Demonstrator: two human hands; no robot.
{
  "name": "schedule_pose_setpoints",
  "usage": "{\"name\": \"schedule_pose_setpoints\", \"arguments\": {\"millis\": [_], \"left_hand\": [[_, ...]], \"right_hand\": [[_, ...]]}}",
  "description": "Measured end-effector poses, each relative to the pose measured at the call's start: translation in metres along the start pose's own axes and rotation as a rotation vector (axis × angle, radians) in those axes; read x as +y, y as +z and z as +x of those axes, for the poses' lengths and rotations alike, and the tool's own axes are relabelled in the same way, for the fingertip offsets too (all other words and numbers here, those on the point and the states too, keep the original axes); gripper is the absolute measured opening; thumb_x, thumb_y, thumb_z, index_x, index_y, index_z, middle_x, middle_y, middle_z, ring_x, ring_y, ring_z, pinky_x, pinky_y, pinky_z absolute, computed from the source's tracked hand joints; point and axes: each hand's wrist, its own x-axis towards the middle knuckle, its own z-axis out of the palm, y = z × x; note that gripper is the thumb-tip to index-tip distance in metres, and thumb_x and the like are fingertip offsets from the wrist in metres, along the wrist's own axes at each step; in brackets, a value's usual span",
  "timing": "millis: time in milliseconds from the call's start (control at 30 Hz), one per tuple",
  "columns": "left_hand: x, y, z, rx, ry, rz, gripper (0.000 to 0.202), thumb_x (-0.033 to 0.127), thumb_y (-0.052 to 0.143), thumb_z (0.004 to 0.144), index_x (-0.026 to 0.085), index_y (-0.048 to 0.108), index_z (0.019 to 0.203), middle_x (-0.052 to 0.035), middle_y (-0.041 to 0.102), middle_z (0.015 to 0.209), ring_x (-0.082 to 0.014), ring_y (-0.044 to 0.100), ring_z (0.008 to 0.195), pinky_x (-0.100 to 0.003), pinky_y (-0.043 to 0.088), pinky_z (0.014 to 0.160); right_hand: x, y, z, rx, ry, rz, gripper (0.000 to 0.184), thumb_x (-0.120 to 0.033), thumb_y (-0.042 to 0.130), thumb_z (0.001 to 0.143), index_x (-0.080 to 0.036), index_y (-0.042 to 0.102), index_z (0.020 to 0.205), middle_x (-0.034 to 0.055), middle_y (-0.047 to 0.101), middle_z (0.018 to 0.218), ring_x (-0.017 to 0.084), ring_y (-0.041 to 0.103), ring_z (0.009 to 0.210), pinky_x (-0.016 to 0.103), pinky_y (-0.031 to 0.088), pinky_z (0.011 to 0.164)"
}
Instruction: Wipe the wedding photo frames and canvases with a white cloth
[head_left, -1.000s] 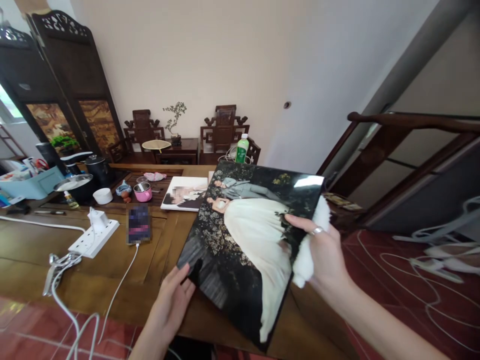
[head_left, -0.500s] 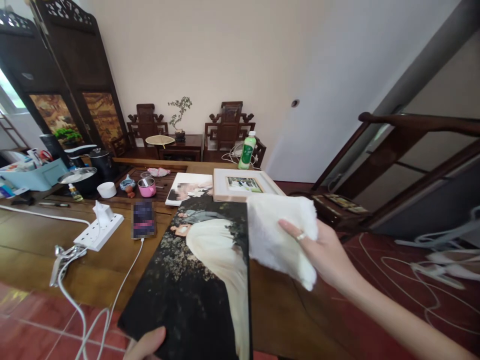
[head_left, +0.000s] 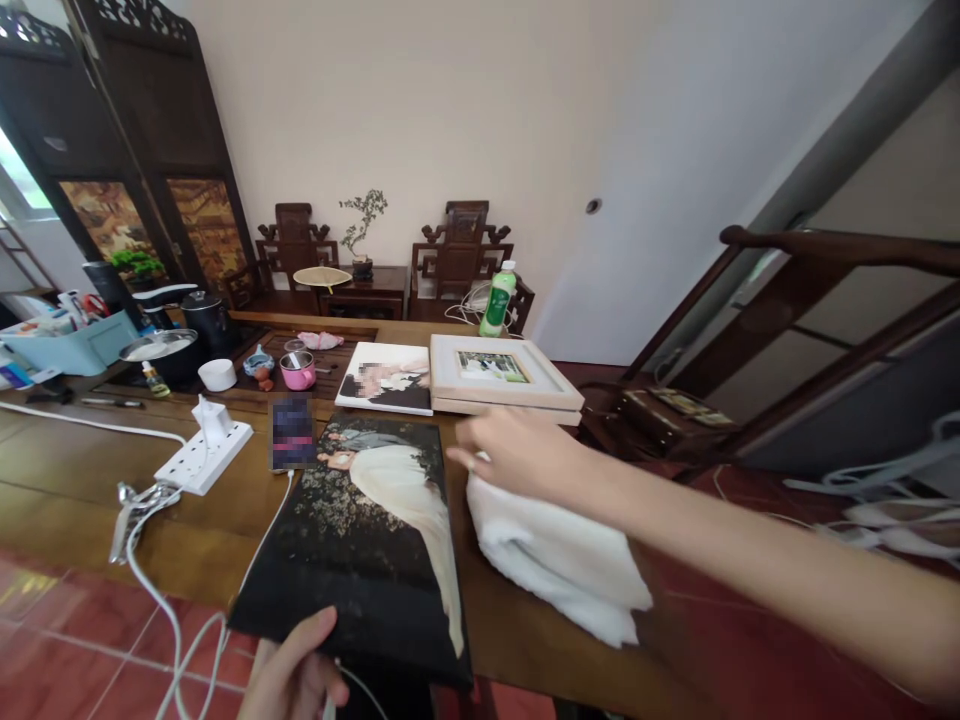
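A dark photo panel [head_left: 360, 560], printed with a couple and a long white gown, slants over the table's near edge. My left hand [head_left: 296, 660] grips its lower left edge, thumb on top and fingers underneath. To the right of the panel, a white cloth [head_left: 555, 560] is bunched and draped low over the table. My right hand [head_left: 510, 450] is at the cloth's upper left end, fingers curled down on it. Its fingertips are partly blurred. Beyond both hands lie a smaller photo panel [head_left: 386, 378] and a pale picture frame [head_left: 551, 375].
A phone [head_left: 292, 435] on a charging cable and a white power strip [head_left: 202, 460] lie at left. Behind them are a pink cup [head_left: 298, 370], a black pot [head_left: 161, 355] and a blue bin [head_left: 75, 345]. A green bottle [head_left: 496, 300] stands behind the frame.
My right hand has moved left and turned over, bringing the cloth down towards the table. The dark panel has shifted slightly left and been lowered flatter, uncovering more of the frame and small panel.
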Motion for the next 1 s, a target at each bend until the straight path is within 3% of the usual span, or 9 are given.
{"name": "schedule_pose_setpoints", "arguments": {"millis": [67,133,233,333,533,700,867,1000], "left_hand": [[-0.001,0.004,0.003,0.005,0.02,-0.015,0.025,0.017,0.086,0.054,0.013,0.061,0.054,0.0004,0.061,0.046,-0.01,0.054,0.035,-0.016,0.045,0.032],[-0.001,0.007,0.008,0.014,0.042,-0.023,0.02,0.012,0.083,0.056,0.011,0.067,0.068,-0.0029,0.068,0.058,-0.0116,0.058,0.039,-0.016,0.045,0.031],[0.0,0.007,0.016,0.03,0.03,-0.013,0.028,0.009,0.079,0.059,0.011,0.068,0.084,-0.0043,0.071,0.066,-0.0134,0.06,0.042,-0.016,0.045,0.029],[0.004,0.009,0.021,0.044,0.01,-0.007,0.034,0.009,0.078,0.062,0.013,0.067,0.093,-0.0018,0.069,0.062,-0.0111,0.056,0.036,-0.016,0.045,0.029],[0.016,0.022,0.02,0.093,0.079,-0.024,0.037,0.002,0.072,0.065,0.012,0.064,0.099,0.0016,0.065,0.059,-0.0115,0.058,0.039,-0.016,0.046,0.031],[0.026,0.025,0.027,0.045,0.154,-0.024,0.034,0.001,0.068,0.067,0.011,0.061,0.099,0.0003,0.067,0.065,-0.0127,0.06,0.045,-0.018,0.049,0.032],[0.044,0.03,0.053,-0.051,0.214,0.017,0.017,0.003,0.062,0.077,0.012,0.059,0.091,-0.0025,0.07,0.074,-0.0124,0.065,0.051,-0.02,0.057,0.044],[0.063,0.047,0.075,-0.042,0.21,-0.056,0.011,0.002,0.057,0.082,0.012,0.059,0.088,-0.0032,0.07,0.074,-0.0112,0.066,0.05,-0.02,0.059,0.05]], "right_hand": [[0.005,-0.003,0.048,0.051,-0.091,-0.111,0.024,-0.031,0.051,0.091,-0.015,0.069,0.095,0.0161,0.07,0.095,0.029,0.066,0.087,0.038,0.049,0.073],[0.008,0.008,0.095,0.051,-0.123,-0.138,0.026,-0.03,0.056,0.089,-0.012,0.066,0.105,0.0178,0.069,0.103,0.031,0.063,0.097,0.039,0.046,0.081],[0.007,0.038,0.149,0.059,-0.143,-0.17,0.048,-0.039,0.062,0.085,-0.01,0.056,0.122,0.0205,0.063,0.117,0.033,0.053,0.114,0.042,0.041,0.09],[0.005,0.066,0.175,0.049,-0.11,-0.197,0.065,-0.041,0.067,0.081,-0.006,0.046,0.132,0.0251,0.056,0.126,0.034,0.048,0.12,0.046,0.037,0.095],[0.001,0.089,0.179,0.011,-0.064,-0.243,0.036,-0.034,0.052,0.093,-0.016,0.054,0.124,0.0104,0.061,0.119,0.025,0.059,0.106,0.051,0.042,0.094],[-0.001,0.077,0.175,0.103,-0.139,-0.244,0.043,-0.005,0.033,0.092,-0.003,0.042,0.135,0.0249,0.063,0.112,0.03,0.061,0.103,0.058,0.028,0.097],[0.011,0.054,0.175,0.235,-0.124,-0.206,0.044,-0.003,0.026,0.091,-0.002,0.038,0.134,0.0257,0.059,0.119,0.029,0.06,0.105,0.044,0.035,0.094],[0.02,0.042,0.172,0.283,-0.094,-0.171,0.039,-0.006,0.026,0.092,-0.006,0.043,0.127,0.0222,0.062,0.114,0.028,0.061,0.101,0.038,0.04,0.086]]}}
